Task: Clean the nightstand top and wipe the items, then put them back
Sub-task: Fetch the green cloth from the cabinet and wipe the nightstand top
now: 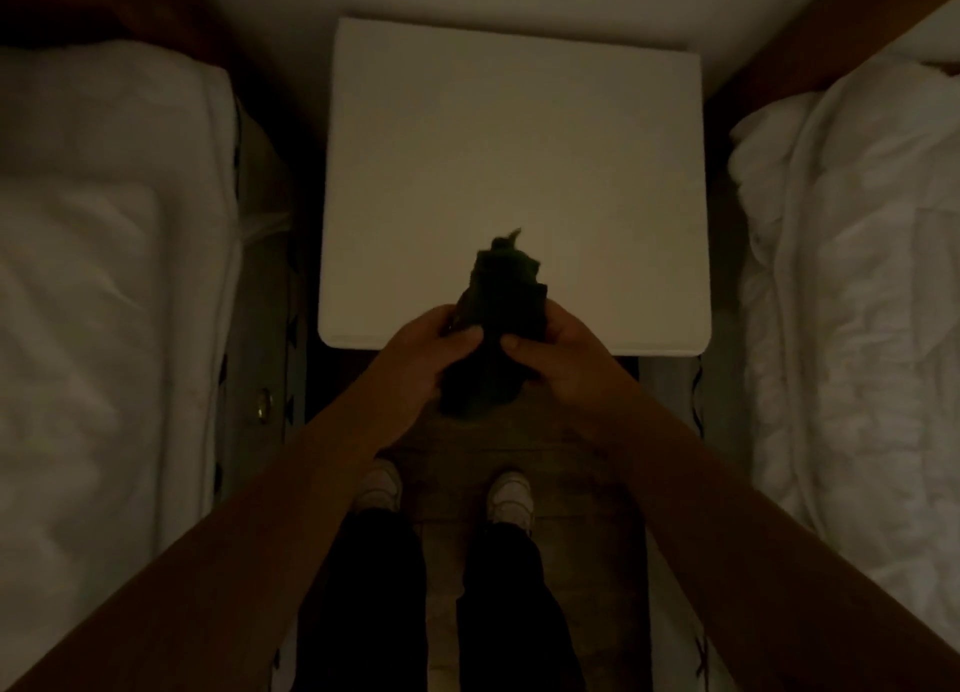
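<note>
The room is dim. A white square nightstand top, the bench, sits between two beds. Both hands are out in front, just over the near edge of the bench. The left hand has its fingers and thumb curled around the left side of a dark crumpled cloth. The right hand pinches the right side of the same cloth, with the thumb on top. The cloth is bunched up between the two hands. Its top end pokes up over the bench, and its bottom end hangs down below the hands. It is up in the hands, not lying flat on the bench.

On the left is a bed with a white smooth cover. On the right is a bed with a white wrinkled blanket. Down below are two white shoes and dark trousers on a brown wooden floor.
</note>
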{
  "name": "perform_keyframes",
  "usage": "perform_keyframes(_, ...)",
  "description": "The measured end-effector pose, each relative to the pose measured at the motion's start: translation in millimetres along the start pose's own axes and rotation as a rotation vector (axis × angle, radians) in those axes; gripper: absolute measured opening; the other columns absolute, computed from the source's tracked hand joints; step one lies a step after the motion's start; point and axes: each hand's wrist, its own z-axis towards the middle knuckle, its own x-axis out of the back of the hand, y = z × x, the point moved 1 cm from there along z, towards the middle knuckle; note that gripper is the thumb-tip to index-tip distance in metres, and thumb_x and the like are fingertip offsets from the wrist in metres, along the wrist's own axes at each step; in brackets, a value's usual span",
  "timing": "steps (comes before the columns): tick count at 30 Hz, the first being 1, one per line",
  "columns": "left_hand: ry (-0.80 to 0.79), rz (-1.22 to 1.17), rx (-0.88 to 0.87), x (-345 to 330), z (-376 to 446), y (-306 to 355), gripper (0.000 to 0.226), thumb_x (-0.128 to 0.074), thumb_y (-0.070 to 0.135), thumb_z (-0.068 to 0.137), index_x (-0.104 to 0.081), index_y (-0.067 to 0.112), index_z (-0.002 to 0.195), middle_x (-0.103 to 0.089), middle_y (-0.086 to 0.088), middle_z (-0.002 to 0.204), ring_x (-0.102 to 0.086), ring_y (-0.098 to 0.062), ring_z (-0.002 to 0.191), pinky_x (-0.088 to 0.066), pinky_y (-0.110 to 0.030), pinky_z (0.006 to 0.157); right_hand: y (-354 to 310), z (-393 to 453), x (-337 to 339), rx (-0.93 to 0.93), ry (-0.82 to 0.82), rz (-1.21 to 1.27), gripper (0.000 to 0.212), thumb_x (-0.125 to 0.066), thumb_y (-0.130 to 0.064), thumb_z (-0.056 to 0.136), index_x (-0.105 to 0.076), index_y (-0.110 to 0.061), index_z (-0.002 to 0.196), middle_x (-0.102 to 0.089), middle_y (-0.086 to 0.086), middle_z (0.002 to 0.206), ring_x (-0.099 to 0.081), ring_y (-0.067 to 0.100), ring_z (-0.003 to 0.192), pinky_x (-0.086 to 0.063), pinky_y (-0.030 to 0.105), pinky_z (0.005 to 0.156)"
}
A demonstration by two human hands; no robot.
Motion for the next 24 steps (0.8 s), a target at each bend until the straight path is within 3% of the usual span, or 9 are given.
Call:
perform_keyframes(4, 0.064, -0.162, -0.057, 26, -5, 0, 0.049, -0.071, 0.022, 0.075, -0.056, 0.018, 0.122, -0.067, -0.004, 0.12, -0.064, -0.023, 0.11, -0.055, -0.037, 0.084, -13, 9, -15, 0.064, 0.065, -0.174, 0.029, -0.068, -0.015, 0.086, -0.059, -0.029, 0.11, -0.067, -0.003, 0.113, -0.065, 0.015, 0.104, -0.055, 0.031, 0.086)
perform_keyframes(7, 0.075, -0.289, -0.128, 33, -12, -1, 0.056, -0.068, 0.012, 0.078, -0.05, 0.016, 0.131, -0.063, -0.007, 0.126, -0.06, -0.026, 0.116, -0.053, -0.041, 0.09, -16, 15, -33, 0.113, 0.113, -0.252, 0.026, -0.073, -0.024, 0.082, -0.059, -0.031, 0.103, -0.068, -0.007, 0.102, -0.068, 0.009, 0.092, -0.055, 0.021, 0.072)
perform_keyframes(10, 0.302, -0.153, -0.217, 38, -27, 5, 0.053, -0.079, 0.026, 0.072, -0.053, 0.031, 0.118, -0.069, -0.002, 0.114, -0.065, -0.021, 0.108, -0.055, -0.038, 0.085, -18, 19, -53, 0.194, 0.172, -0.319, 0.043, -0.077, -0.028, 0.079, -0.048, -0.037, 0.11, -0.065, -0.011, 0.1, -0.066, -0.001, 0.082, -0.053, 0.015, 0.061)
perform_keyframes(13, 0.435, -0.139, -0.335, 51, -45, 9, 0.065, -0.077, 0.026, 0.071, -0.045, 0.042, 0.126, -0.061, -0.005, 0.125, -0.063, -0.016, 0.11, -0.055, -0.036, 0.086, -21, 21, -73, 0.295, 0.078, -0.407, 0.061, -0.074, -0.023, 0.082, -0.037, -0.047, 0.125, -0.054, -0.038, 0.11, -0.059, -0.009, 0.096, -0.051, 0.012, 0.071)
perform_keyframes(15, 0.426, -0.126, -0.418, 60, -56, 13, 0.073, -0.075, 0.025, 0.077, -0.036, 0.04, 0.137, -0.052, 0.001, 0.137, -0.057, -0.01, 0.118, -0.053, -0.03, 0.089, -24, 22, -85, 0.297, -0.034, -0.447, 0.057, -0.07, -0.017, 0.085, -0.043, -0.047, 0.125, -0.054, -0.028, 0.119, -0.057, -0.005, 0.105, -0.05, 0.014, 0.081)
perform_keyframes(18, 0.552, -0.051, -0.339, 66, -68, 18, 0.069, -0.068, 0.048, 0.078, -0.041, 0.03, 0.139, -0.056, 0.007, 0.129, -0.06, -0.001, 0.109, -0.054, -0.018, 0.081, -26, 22, -103, 0.262, -0.204, -0.497, 0.045, -0.068, -0.011, 0.085, -0.055, -0.041, 0.116, -0.062, -0.022, 0.11, -0.06, 0.001, 0.106, -0.05, 0.017, 0.084)
perform_keyframes(21, 0.72, -0.127, -0.213, 79, -75, 13, 0.039, -0.049, 0.048, 0.094, -0.059, 0.026, 0.125, -0.067, 0.0, 0.115, -0.065, -0.015, 0.103, -0.057, -0.033, 0.082, -22, 20, -124, 0.249, -0.285, -0.523, 0.04, -0.067, -0.011, 0.084, -0.058, -0.039, 0.112, -0.062, -0.023, 0.107, -0.061, 0.002, 0.103, -0.05, 0.017, 0.081)
perform_keyframes(23, 0.733, -0.285, -0.196, 83, -81, 10, 0.033, -0.042, 0.039, 0.1, -0.065, 0.022, 0.118, -0.069, -0.004, 0.112, -0.065, -0.021, 0.105, -0.054, -0.042, 0.088, -21, 22, -134, 0.275, -0.272, -0.557, 0.039, -0.065, -0.008, 0.087, -0.057, -0.035, 0.114, -0.061, -0.021, 0.11, -0.059, 0.001, 0.105, -0.048, 0.016, 0.086)
perform_keyframes(24, 0.747, -0.366, -0.227, 87, -88, 9, 0.032, -0.04, 0.033, 0.102, -0.065, 0.019, 0.117, -0.069, -0.005, 0.112, -0.066, -0.02, 0.105, -0.054, -0.04, 0.087, -20, 23, -141, 0.266, -0.276, -0.564, 0.038, -0.063, -0.007, 0.088, -0.057, -0.033, 0.116, -0.061, -0.019, 0.112, -0.058, 0.001, 0.105, -0.047, 0.017, 0.087)
